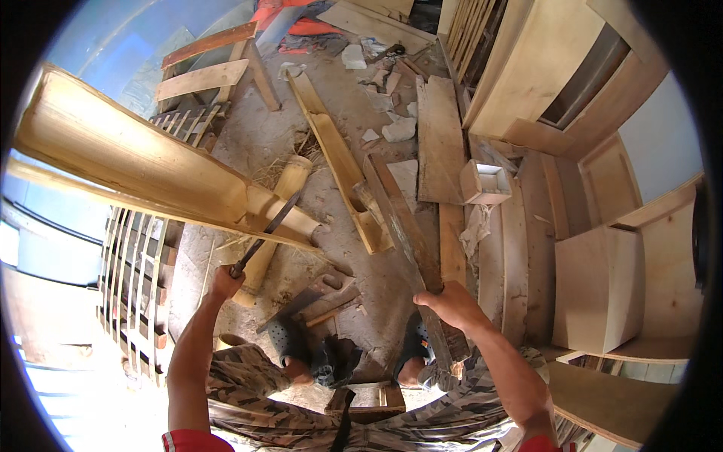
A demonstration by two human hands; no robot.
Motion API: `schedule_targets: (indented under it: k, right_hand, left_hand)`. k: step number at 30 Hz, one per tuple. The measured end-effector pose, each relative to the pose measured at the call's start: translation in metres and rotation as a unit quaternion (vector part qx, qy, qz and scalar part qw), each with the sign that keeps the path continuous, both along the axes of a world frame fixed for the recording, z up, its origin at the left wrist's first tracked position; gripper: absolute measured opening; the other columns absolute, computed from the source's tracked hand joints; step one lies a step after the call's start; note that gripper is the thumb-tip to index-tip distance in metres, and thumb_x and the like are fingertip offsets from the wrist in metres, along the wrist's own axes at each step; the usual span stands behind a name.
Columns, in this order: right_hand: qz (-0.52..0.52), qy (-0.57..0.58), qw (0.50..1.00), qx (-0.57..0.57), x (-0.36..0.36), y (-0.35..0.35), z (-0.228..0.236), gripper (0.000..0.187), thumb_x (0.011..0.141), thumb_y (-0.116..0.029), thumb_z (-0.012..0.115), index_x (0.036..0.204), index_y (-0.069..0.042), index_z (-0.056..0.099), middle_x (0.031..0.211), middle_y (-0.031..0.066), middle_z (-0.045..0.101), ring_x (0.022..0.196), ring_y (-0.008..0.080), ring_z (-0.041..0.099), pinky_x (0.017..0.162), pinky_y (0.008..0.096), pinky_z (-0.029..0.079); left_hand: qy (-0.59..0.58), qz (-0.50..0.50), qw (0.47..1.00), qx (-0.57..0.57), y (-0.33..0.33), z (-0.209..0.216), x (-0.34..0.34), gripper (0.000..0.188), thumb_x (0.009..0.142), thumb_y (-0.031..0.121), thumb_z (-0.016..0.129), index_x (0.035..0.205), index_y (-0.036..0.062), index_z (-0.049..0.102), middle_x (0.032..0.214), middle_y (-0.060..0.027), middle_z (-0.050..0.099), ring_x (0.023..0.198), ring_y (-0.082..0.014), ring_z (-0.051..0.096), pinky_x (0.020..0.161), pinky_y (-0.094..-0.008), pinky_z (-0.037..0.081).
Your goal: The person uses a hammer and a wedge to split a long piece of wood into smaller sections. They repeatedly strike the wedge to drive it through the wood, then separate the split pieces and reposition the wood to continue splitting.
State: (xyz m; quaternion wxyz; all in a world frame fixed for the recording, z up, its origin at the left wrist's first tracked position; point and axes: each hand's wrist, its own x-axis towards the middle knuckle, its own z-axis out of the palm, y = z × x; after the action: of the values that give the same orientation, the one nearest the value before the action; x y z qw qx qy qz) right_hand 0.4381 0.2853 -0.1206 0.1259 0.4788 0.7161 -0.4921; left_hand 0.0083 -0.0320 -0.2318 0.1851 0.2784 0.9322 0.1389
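My left hand (227,282) is closed round the handle of a long dark-bladed knife (276,222). Its blade slants up and away across the right end of a large split bamboo pole (128,143), which reaches in from the left; whether it is wedged into the bamboo I cannot tell. My right hand (454,306) grips a long, worn wooden beam (403,230), with its near end by my right knee and its far end pointing away over the floor. Beneath the knife lies another bamboo length (263,252).
A handsaw (327,285) lies on the floor before my feet. Further off is a split bamboo piece (331,151). A wide plank (440,143) and a small white box (486,183) are at right, near wooden cabinets (595,286). A slatted wooden rack (132,279) stands left.
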Motion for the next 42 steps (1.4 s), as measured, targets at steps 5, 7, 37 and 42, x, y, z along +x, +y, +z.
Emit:
schedule_targets:
  k: [5, 7, 37, 42]
  right_hand:
    - [0.050, -0.058, 0.996, 0.038, -0.024, -0.002, 0.021, 0.055, 0.076, -0.046, 0.071, 0.095, 0.005, 0.068, 0.082, 0.0179, 0.069, 0.080, 0.0307, 0.067, 0.075, 0.0422, 0.049]
    - [0.056, 0.006, 0.994, 0.090, -0.034, -0.006, 0.036, 0.052, 0.078, -0.044, 0.072, 0.097, 0.005, 0.067, 0.082, 0.0178, 0.069, 0.078, 0.0297, 0.068, 0.075, 0.0410, 0.050]
    - [-0.094, 0.395, 0.906, 0.119, -0.089, -0.014, 0.015, 0.038, 0.078, -0.019, 0.074, 0.105, 0.007, 0.065, 0.100, 0.0101, 0.069, 0.091, 0.0205, 0.063, 0.083, 0.0353, 0.049]
    - [0.097, 0.046, 0.990, 0.086, -0.047, -0.012, -0.049, 0.064, 0.075, -0.038, 0.074, 0.114, 0.011, 0.059, 0.106, 0.0197, 0.068, 0.093, 0.0320, 0.065, 0.083, 0.0400, 0.049]
  left_hand:
    - [0.017, 0.012, 1.000, -0.007, 0.013, 0.004, -0.006, 0.031, 0.078, 0.030, 0.067, 0.084, 0.0000, 0.067, 0.073, -0.0251, 0.064, 0.071, -0.0388, 0.066, 0.065, -0.0474, 0.050]
    - [0.027, 0.024, 0.999, 0.005, 0.027, 0.012, -0.005, 0.031, 0.077, 0.031, 0.066, 0.086, 0.0008, 0.069, 0.077, -0.0262, 0.065, 0.076, -0.0408, 0.067, 0.068, -0.0480, 0.052]
    - [-0.039, -0.016, 0.999, -0.004, 0.102, 0.045, 0.048, 0.026, 0.081, 0.016, 0.061, 0.100, 0.0021, 0.073, 0.104, -0.0216, 0.070, 0.099, -0.0364, 0.069, 0.082, -0.0440, 0.056]
    - [-0.035, -0.030, 0.999, 0.023, 0.120, 0.047, 0.053, 0.024, 0.076, 0.012, 0.066, 0.096, 0.0002, 0.072, 0.098, -0.0222, 0.071, 0.094, -0.0361, 0.070, 0.078, -0.0453, 0.057]
